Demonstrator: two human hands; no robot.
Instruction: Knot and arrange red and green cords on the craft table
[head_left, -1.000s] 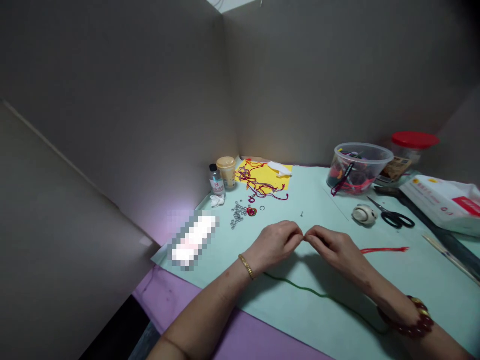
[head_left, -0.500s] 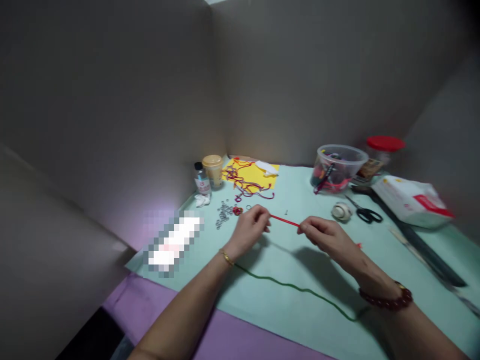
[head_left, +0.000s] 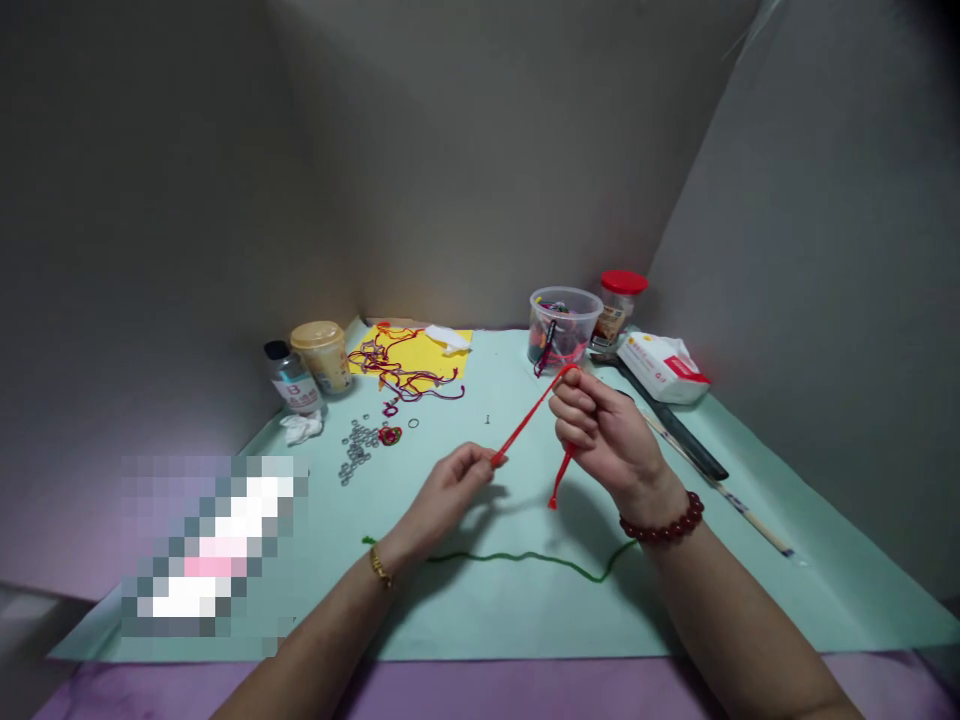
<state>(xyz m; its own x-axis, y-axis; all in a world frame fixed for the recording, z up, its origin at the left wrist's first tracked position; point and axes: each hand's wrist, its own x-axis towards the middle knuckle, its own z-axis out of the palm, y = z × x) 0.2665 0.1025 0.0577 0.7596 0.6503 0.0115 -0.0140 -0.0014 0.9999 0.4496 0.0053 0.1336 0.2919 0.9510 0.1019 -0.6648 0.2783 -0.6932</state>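
Observation:
A red cord (head_left: 529, 415) is stretched taut between both hands above the pale green mat (head_left: 480, 600). My left hand (head_left: 450, 490) pinches its lower end, low over the mat. My right hand (head_left: 600, 425) is raised and closed around the upper part, and the cord's loose end hangs down below that fist. A green cord (head_left: 525, 560) lies on the mat under my wrists, touched by neither hand.
Small metal rings (head_left: 357, 445) and a red bead piece (head_left: 389, 435) lie left of centre. At the back are a yellow sheet with tangled threads (head_left: 405, 360), two small jars (head_left: 311, 365), a clear tub (head_left: 562, 325), a red-lidded jar (head_left: 621, 300), a tissue pack (head_left: 660, 365). Cardboard walls enclose the desk.
The hands met at the fingertips, then drew apart with the red cord between them. My right hand has lifted and the cord now slants upward. The view has swung right.

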